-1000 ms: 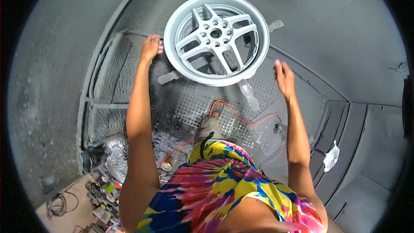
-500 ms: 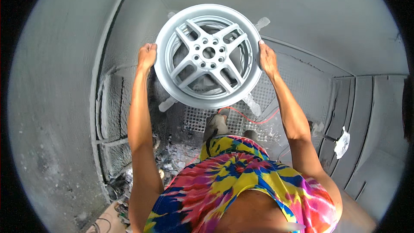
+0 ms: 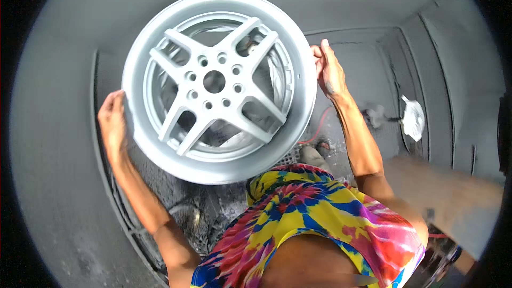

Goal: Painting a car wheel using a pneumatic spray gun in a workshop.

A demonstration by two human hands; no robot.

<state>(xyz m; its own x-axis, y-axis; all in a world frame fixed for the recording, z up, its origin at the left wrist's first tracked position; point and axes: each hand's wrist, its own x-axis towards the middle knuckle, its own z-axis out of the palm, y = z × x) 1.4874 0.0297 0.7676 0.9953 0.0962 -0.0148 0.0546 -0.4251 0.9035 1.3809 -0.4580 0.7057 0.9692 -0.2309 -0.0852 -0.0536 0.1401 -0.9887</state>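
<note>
A silver-grey alloy wheel with split spokes, a centre bore and several bolt holes fills the upper middle, held up in front of me. My left hand grips its outer rim on the left, fingers curled at the edge. My right hand holds the rim on the upper right, with my fingertips partly hidden behind it. Both forearms come up from below, either side of my multicoloured top.
Grey-coated booth walls surround me. On the right are a foil-covered bracket and a blurred brown board. A red hose lies on the grated floor. My foot shows beyond the wheel.
My hands went from beside the wheel to gripping it. The wheel now looks larger and closer and has turned. My left hand has moved left and down; my right is higher.
</note>
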